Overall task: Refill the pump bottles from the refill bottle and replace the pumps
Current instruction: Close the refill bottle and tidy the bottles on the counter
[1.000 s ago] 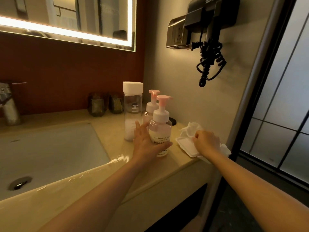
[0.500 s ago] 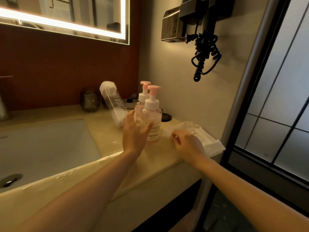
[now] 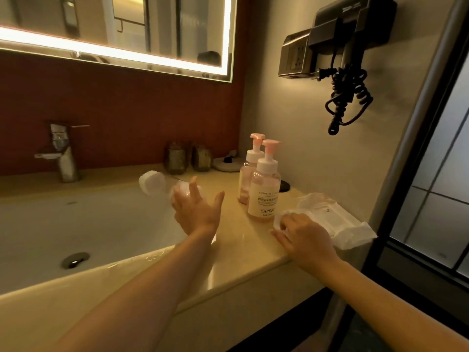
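Beige stone surface runs beside a white basin, under a lit mirror on a dark red wall. Two clear pump bottles with pink pumps stand upright near the corner wall. A tipped clear refill bottle with white cap lies blurred against the left hand, fingers spread apart. The right hand presses flat, fingers together, on a white wipes packet.
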